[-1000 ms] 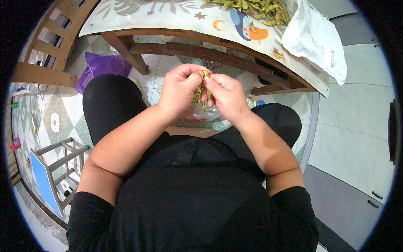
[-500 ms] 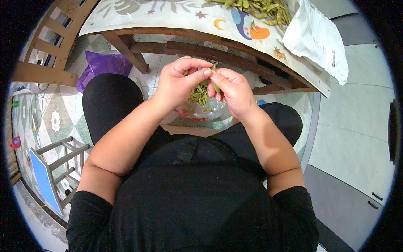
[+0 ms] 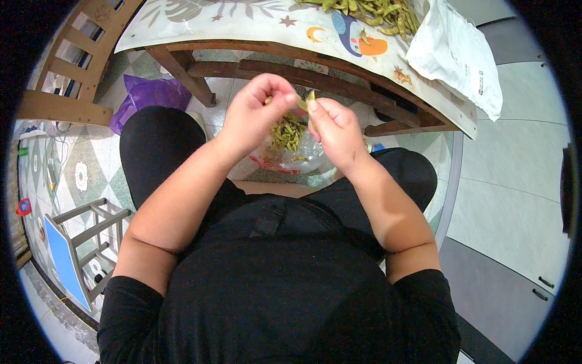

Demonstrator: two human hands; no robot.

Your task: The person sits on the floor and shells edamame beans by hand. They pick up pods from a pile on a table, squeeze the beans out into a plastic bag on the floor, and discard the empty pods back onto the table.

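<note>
My right hand [image 3: 335,124] grips a green soybean pod [image 3: 311,98] between thumb and fingers, its tip pointing up. To its left, my left hand [image 3: 259,112] is closed in a pinch. A thin pale strip lies between the two hands' fingertips; whether the left fingers hold it is hard to see. A small yellowish bit shows inside the curl of the left fingers. Below both hands, a clear plastic bag [image 3: 276,160] with red print holds a pile of green pods [image 3: 287,134] between my knees.
Ahead stands a wooden table with a patterned cover [image 3: 242,27], bearing more soybean pods [image 3: 388,15] and a white bag [image 3: 454,54]. A purple bag [image 3: 151,97] lies on the floor at left. A blue-topped stool [image 3: 66,261] is near my left elbow; cabinets [image 3: 509,164] stand at right.
My hands, which met at the pod, have drawn slightly apart. The left has moved a little up and left; the pod stays in my right hand.
</note>
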